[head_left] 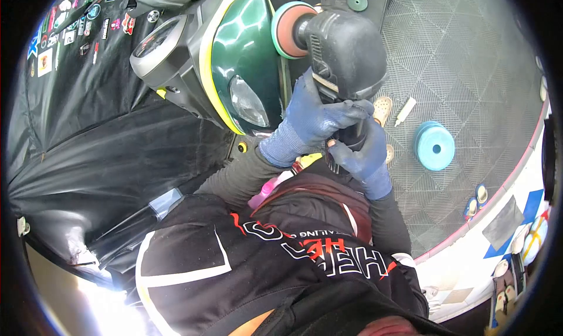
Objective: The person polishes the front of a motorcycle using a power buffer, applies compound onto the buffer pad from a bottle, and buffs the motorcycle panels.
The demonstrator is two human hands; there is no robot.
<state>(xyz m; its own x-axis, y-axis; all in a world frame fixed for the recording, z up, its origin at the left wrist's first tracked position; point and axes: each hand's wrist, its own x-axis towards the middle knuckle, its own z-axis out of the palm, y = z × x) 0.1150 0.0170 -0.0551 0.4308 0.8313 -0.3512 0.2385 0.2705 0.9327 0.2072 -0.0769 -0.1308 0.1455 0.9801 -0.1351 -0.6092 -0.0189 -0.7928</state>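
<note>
A black power polisher [346, 48] with an orange foam pad [286, 30] is held up in front of my body. My left hand [311, 119], in a blue glove, wraps round the polisher just below its head. My right hand [366, 157], gloved alike, grips the lower handle, with a fingertip showing bare through the glove. The pad faces left, beside a glossy dark green scooter panel [243, 54] with a clear lamp [247, 100] and yellow-green tape [210, 72] along its edge. I cannot tell whether the pad touches the panel.
A turquoise round stool [434, 146] and a white bottle [405, 111] are on the grey tiled floor [463, 60]. Black sheeting [111, 125] covers the left side. Blue shoes [476, 202] lie near the floor's right edge. A small green disc [357, 2] rests at the top.
</note>
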